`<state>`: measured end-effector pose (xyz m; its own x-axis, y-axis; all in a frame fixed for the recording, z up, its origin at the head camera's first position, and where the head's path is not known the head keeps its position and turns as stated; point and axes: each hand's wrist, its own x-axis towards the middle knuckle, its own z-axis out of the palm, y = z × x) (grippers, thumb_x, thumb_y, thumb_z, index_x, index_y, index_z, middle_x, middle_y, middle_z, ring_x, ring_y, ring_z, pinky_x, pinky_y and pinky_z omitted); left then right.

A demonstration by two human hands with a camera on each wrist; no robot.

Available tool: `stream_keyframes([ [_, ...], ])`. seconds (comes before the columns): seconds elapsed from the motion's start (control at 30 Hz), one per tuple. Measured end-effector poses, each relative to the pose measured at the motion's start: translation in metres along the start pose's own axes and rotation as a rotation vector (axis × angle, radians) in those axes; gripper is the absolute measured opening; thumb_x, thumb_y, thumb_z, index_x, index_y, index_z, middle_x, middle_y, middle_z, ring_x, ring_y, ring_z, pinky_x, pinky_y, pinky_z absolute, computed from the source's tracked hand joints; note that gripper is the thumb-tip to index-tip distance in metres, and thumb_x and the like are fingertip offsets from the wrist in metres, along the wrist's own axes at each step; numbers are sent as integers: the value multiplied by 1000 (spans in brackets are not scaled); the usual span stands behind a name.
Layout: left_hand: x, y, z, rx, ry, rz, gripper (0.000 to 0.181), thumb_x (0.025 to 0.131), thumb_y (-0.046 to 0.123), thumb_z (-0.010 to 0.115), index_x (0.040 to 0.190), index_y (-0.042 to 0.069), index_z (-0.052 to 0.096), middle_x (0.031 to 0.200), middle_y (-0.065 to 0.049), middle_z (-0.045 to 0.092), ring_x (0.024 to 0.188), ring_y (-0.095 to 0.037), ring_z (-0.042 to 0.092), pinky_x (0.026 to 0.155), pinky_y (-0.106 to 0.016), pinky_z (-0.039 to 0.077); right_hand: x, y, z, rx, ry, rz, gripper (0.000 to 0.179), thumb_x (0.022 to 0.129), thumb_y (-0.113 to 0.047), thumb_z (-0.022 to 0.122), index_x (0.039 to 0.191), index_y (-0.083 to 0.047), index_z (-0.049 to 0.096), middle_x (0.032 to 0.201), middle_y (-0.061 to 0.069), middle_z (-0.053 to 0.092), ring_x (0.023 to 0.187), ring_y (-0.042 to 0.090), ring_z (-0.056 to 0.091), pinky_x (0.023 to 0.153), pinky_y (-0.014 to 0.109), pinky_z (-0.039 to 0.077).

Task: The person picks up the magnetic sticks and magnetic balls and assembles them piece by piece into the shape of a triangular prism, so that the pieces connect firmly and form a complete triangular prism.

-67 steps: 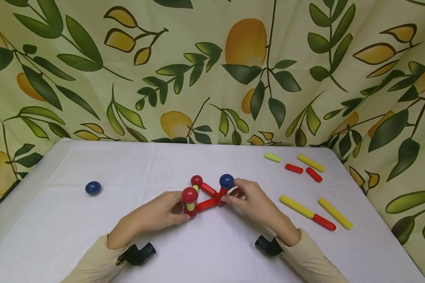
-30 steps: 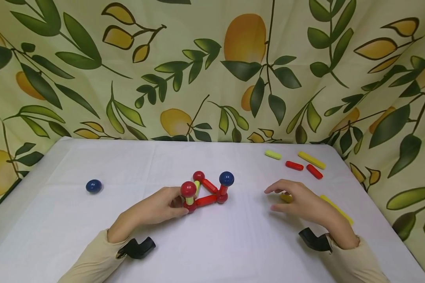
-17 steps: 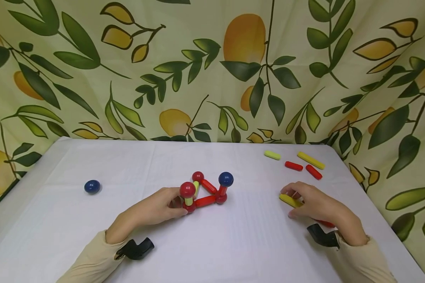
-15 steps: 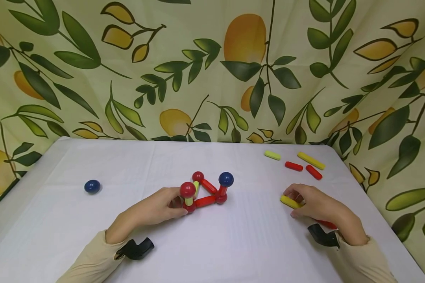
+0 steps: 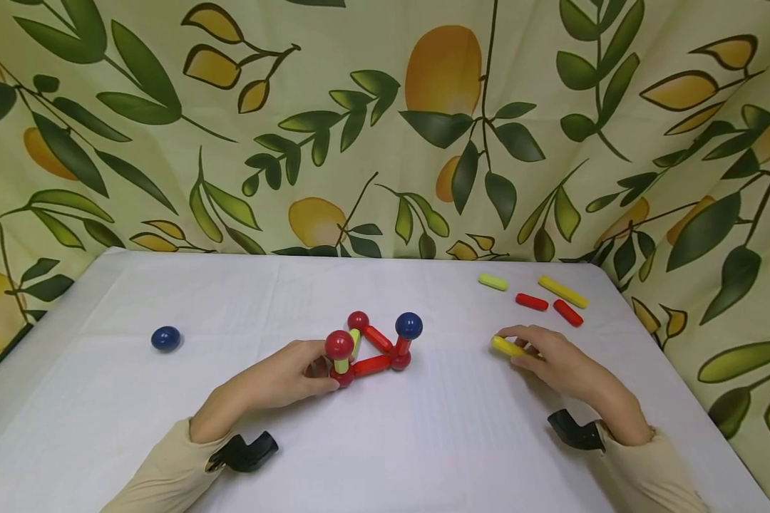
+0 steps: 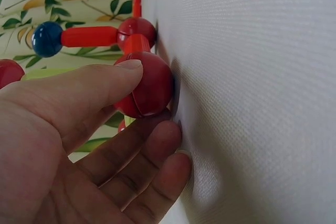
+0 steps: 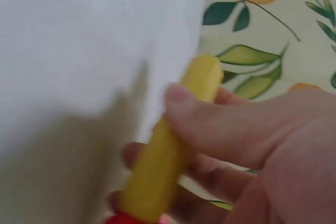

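Note:
A frame of magnetic-looking rods and balls stands mid-table. My left hand (image 5: 285,377) pinches its near lower red ball (image 6: 149,85) between thumb and fingers. Above that ball, a short light-green rod (image 5: 341,365) carries another red ball (image 5: 339,345). Red rods (image 5: 372,366) join it to a right-hand red ball (image 5: 401,359), topped by an upright red rod and a blue ball (image 5: 409,325). A third corner has a far red ball (image 5: 358,320). Over the table's right side, my right hand (image 5: 561,363) grips a yellow rod (image 7: 152,177); a red piece (image 7: 123,219) shows at its lower end.
A loose blue ball (image 5: 165,338) lies at the left. Toward the back right are a light-green rod (image 5: 493,282), a yellow rod (image 5: 562,292) and two red rods (image 5: 532,302). A patterned cloth (image 5: 372,43) hangs behind the white table (image 5: 231,299).
My right hand left the blue-topped corner, moved right, took hold of the yellow rod with the red one on its end, and has shifted slightly back left with it. The left hand stays at its ball.

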<state>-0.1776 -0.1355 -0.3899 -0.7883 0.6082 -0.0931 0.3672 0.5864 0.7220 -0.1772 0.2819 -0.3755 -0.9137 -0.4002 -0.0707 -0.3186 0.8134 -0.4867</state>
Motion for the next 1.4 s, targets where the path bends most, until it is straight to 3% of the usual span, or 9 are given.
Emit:
stream_keyframes([
  [0.17, 0, 0, -1, 2, 0, -8, 29, 88, 17, 75, 113, 9, 64, 93, 4, 65, 83, -12, 57, 73, -23, 50, 7, 1, 13, -39, 77, -79, 43, 93, -5, 64, 135, -2, 55, 118, 13, 65, 101, 23, 59, 89, 45, 53],
  [0.37, -1, 1, -1, 1, -2, -8, 30, 88, 18, 74, 114, 10, 64, 95, 4, 66, 84, -12, 58, 74, -23, 50, 11, 4, 22, -69, 98, -75, 43, 95, -3, 60, 138, -3, 54, 101, 3, 61, 89, 14, 52, 80, 31, 51],
  [0.53, -1, 1, -1, -1, -4, -7, 29, 88, 18, 74, 114, 10, 64, 95, 4, 65, 84, -12, 58, 74, -23, 50, 10, 5, 23, -91, 119, -64, 44, 94, -3, 62, 137, -5, 56, 100, 3, 61, 87, 14, 53, 80, 32, 52],
  [0.83, -1, 1, -1, 2, 0, 3, 28, 88, 18, 74, 114, 11, 64, 96, 4, 65, 85, -12, 58, 74, -23, 50, 10, 0, 19, -86, 192, -90, 44, 92, 1, 63, 136, -5, 57, 112, 10, 65, 99, 23, 61, 88, 45, 54],
  [1.0, -1, 1, 0, -1, 1, 3, 29, 88, 17, 74, 114, 10, 64, 95, 3, 65, 83, -12, 58, 73, -23, 50, 11, -11, 20, 14, 196, -124, 40, 95, 2, 59, 135, -1, 54, 126, 14, 64, 112, 29, 62, 95, 50, 51],
  [1.07, -1, 1, 0, -4, 1, 5, 28, 88, 18, 74, 113, 10, 64, 93, 4, 65, 82, -12, 57, 71, -23, 50, 12, -17, 22, 61, 186, -150, 38, 95, 2, 59, 133, 0, 54, 125, 14, 65, 110, 27, 61, 95, 48, 52],
  [1.3, 1, 0, 1, -30, 6, 17, 29, 89, 23, 73, 114, 12, 65, 86, 5, 63, 78, -12, 56, 68, -23, 48, 14, -35, 28, 144, 159, -214, 37, 92, 3, 63, 128, -2, 55, 118, 9, 67, 98, 18, 62, 86, 23, 55],
  [1.4, 1, 0, 2, -28, 7, 22, 27, 90, 23, 73, 114, 13, 65, 86, 5, 63, 78, -12, 56, 68, -23, 48, 14, -39, 30, 173, 150, -219, 39, 91, 4, 65, 128, -3, 56, 118, 9, 68, 97, 18, 64, 85, 23, 55],
])
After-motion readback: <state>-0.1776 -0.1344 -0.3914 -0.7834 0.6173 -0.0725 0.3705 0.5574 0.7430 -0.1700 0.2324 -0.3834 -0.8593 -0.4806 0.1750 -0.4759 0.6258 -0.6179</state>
